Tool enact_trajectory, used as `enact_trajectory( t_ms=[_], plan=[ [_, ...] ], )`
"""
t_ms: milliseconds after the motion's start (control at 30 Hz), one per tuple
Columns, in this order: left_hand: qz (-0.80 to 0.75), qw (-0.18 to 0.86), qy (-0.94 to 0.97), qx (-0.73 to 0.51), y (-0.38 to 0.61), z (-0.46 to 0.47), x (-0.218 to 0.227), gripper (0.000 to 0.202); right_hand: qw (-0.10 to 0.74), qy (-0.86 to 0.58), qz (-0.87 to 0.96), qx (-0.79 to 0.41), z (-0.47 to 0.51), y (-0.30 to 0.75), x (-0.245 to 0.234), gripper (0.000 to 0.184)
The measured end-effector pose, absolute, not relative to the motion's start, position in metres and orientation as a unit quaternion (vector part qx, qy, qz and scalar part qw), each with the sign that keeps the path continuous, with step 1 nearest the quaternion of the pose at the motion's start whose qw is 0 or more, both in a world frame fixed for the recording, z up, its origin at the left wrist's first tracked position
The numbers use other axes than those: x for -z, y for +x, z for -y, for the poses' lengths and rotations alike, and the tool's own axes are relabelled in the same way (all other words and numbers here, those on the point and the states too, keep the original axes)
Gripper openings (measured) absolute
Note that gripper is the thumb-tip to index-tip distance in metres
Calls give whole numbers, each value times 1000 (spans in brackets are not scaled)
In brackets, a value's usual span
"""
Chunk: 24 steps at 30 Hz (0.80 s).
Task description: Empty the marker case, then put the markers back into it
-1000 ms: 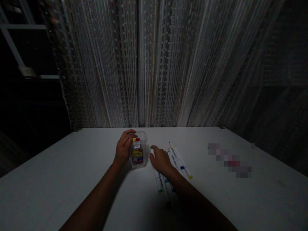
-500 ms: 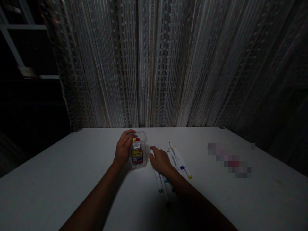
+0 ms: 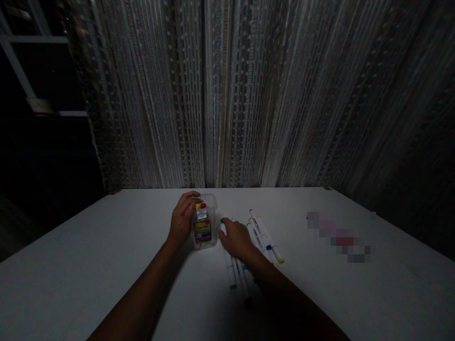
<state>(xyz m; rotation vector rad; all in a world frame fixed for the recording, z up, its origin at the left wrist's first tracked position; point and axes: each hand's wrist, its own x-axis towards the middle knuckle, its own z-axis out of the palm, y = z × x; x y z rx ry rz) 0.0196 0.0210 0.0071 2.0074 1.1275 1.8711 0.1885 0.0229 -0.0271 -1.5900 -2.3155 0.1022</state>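
My left hand (image 3: 183,220) grips the left side of a clear plastic box (image 3: 212,222) standing upright on the table. Inside the box is a bottle with a red cap and a yellow label (image 3: 202,227). My right hand (image 3: 236,238) lies over a loose group of white markers with coloured ends. Its fingers close around the upper part of one white marker (image 3: 230,270) with a green end. Further markers (image 3: 266,239) lie beyond the hand, and another (image 3: 243,282) lies under my right forearm.
The objects stand on a white table (image 3: 106,246) with a far edge and a slanted left edge. A pixelated blurred patch (image 3: 337,237) lies on the table to the right. A pale hanging curtain (image 3: 213,94) rises behind, and a metal rack (image 3: 28,61) stands in the dark at left.
My right hand has shifted slightly left and down, and the green-ended marker's lower end has swung left with it. My left hand and the box have not visibly moved.
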Motion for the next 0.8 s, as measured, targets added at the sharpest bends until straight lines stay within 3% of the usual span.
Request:
enact_trajectory(
  t_ms=[800],
  plan=[
    [-366, 84, 680, -630, 18, -24, -5, 37, 164, -567, 807, -40, -22, 188, 26, 35]
  ],
)
